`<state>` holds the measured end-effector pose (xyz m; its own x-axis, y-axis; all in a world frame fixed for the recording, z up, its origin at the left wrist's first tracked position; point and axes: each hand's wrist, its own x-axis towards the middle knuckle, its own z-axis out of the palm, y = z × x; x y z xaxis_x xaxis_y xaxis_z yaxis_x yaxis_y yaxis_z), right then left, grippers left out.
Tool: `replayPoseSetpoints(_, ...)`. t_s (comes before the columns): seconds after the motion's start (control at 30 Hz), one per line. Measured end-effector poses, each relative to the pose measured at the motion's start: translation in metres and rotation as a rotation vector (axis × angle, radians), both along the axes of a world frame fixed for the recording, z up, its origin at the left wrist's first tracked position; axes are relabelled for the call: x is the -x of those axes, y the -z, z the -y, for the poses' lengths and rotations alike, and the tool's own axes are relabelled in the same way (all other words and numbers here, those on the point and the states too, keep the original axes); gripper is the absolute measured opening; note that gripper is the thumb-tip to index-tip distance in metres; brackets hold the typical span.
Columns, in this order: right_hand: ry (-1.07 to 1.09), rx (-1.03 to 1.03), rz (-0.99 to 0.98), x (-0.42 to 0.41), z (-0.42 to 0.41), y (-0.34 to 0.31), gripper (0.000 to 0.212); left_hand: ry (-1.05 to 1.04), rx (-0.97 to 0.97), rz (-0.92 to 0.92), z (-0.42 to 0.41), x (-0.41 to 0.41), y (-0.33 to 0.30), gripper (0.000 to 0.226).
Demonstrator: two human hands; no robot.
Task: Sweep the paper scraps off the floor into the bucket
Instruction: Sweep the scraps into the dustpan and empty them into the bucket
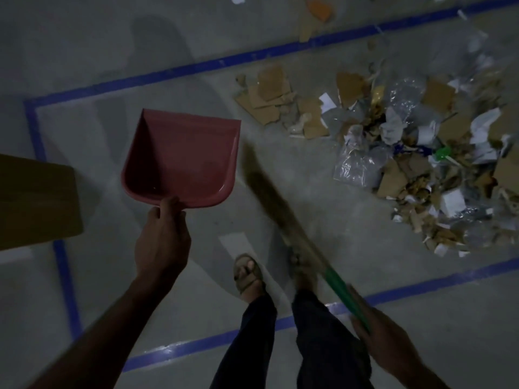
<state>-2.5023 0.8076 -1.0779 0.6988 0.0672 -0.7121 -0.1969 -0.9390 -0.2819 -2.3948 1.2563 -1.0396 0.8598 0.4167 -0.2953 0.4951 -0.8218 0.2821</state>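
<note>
My left hand (161, 237) grips the back edge of a red dustpan (182, 158), held above the grey floor with its mouth pointing away from me; nothing lies in it. My right hand (384, 343) holds the green handle of a broom (283, 217), whose brown bristles stretch up and left toward the dustpan, blurred. A heap of paper scraps (421, 153), torn cardboard and clear plastic lies on the floor at the right. A smaller cluster of cardboard pieces (275, 94) sits left of the heap. No bucket is in view.
A brown cardboard box (36, 200) stands at the left edge. Blue tape lines (168, 73) mark a rectangle on the floor. My sandalled feet (248, 273) stand near the lower tape line. An orange object (320, 9) and loose scraps lie beyond the far tape line.
</note>
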Motion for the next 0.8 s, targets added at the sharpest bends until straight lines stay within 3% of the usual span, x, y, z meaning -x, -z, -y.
replayPoseSetpoints(0.1,-0.323,0.002,-0.085,-0.068,-0.09,0.027,0.068,-0.047,-0.011,-0.02,-0.011,-0.009,0.003,0.025)
replayPoseSetpoints(0.2,-0.376,-0.027,-0.127,-0.14,-0.176,0.06,0.057,-0.027,-0.031,-0.05,-0.012,-0.022,0.013,0.027)
replayPoseSetpoints(0.3,-0.214,-0.07,-0.098,-0.195,-0.241,0.086,0.046,0.019,-0.033,-0.057,-0.016,-0.036,0.026,0.026)
replayPoseSetpoints(0.43,0.171,-0.14,-0.099,-0.24,-0.265,0.116,0.062,0.075,-0.04,-0.09,-0.026,-0.075,0.04,0.025)
replayPoseSetpoints(0.53,0.489,-0.104,-0.152,-0.256,-0.237,0.119,0.059,0.124,-0.065,-0.129,-0.028,-0.113,0.047,0.022)
replayPoseSetpoints(0.8,0.887,0.056,-0.214,-0.232,-0.097,0.11,0.058,0.293,-0.032,-0.163,0.008,-0.212,0.054,0.018)
